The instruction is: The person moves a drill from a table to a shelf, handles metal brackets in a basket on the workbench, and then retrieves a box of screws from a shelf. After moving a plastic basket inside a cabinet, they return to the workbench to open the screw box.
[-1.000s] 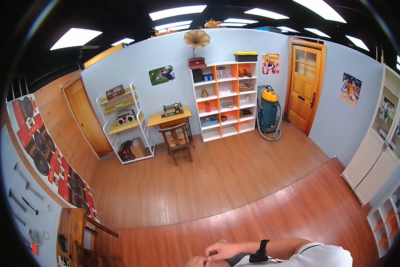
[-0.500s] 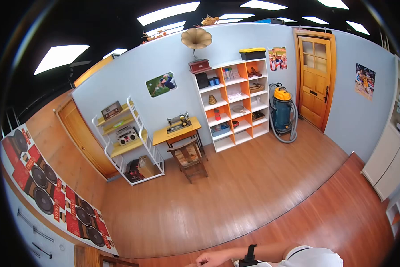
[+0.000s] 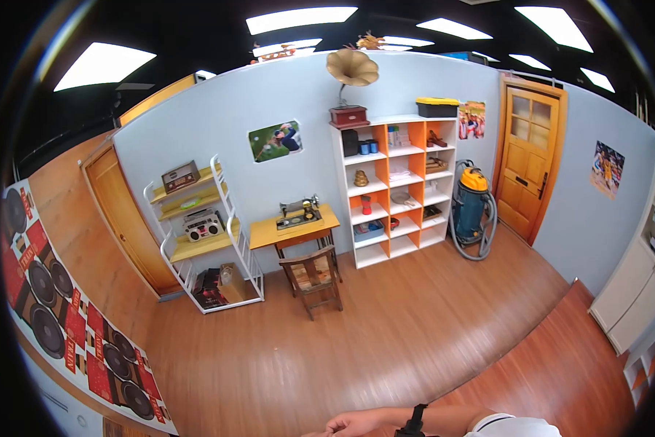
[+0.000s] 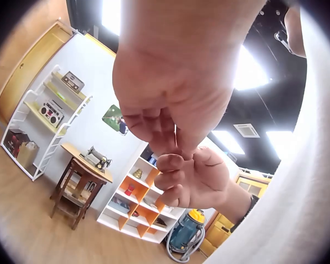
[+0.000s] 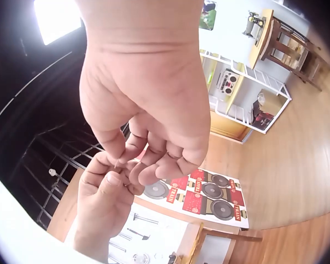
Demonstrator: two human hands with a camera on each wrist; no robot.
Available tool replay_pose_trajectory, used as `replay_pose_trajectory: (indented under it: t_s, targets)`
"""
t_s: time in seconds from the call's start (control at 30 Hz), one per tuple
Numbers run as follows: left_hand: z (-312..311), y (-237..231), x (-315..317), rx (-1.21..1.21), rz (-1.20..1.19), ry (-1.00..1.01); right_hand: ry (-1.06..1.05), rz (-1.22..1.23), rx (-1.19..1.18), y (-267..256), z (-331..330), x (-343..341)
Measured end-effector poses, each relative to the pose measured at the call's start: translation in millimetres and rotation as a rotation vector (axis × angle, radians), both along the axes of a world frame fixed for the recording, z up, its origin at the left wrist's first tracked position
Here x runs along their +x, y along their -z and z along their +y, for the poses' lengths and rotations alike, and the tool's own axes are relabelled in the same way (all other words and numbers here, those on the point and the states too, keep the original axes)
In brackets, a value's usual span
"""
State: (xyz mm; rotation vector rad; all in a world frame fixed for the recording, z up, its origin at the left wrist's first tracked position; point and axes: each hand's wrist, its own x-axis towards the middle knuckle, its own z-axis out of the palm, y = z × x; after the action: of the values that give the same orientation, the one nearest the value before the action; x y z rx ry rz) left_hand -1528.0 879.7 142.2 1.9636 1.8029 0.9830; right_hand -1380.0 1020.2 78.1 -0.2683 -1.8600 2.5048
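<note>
My two hands meet at their fingertips low in front of my body. In the head view the right hand [image 3: 356,422] shows at the bottom edge, while the left is almost wholly cut off. Seen from the left wrist, the left hand [image 4: 173,104] hangs with its fingers loosely bent, touching the bent fingers of the right hand [image 4: 198,179]. From the right wrist, the right hand [image 5: 146,99] reaches down to the left hand [image 5: 107,203], thumb and fingers loosely curled. No object shows clearly between the fingertips.
Across the wooden floor [image 3: 385,342] stand a wooden chair [image 3: 313,280], a sewing machine [image 3: 298,211] on a yellow table, and an orange-white shelf unit [image 3: 378,255]. A vacuum cleaner [image 3: 471,207] is by the door [image 3: 527,160]. A white rack [image 3: 189,247] stands left.
The head view has shifted: the room's furniture first moved lower and larger, then rightward. The hands have dropped closer to the bottom edge and remain together.
</note>
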Motion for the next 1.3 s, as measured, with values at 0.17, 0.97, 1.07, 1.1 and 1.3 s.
replay_pose_trajectory:
  t_s: [0.17,0.97,1.07,1.1,1.3]
  targets:
    - [40,15,-82,-0.034,-0.098,0.072,-0.038,-0.092,0.076,1,44,-77]
    - [213,122,-293,0.034,-0.365,-0.340,-0.245,0.149,0.306,90,252,-337]
    - [258,153,-320,-0.067,-0.304,-0.342,-0.320,0.184,0.340,123,301,-367]
    - [275,153,-328,-0.053,-0.291,-0.382,-0.318,0.178,0.308,135,318,-380]
    - [357,118,-365,-0.106,-0.301,-0.244,-0.296,0.120,0.056,148,392,-407]
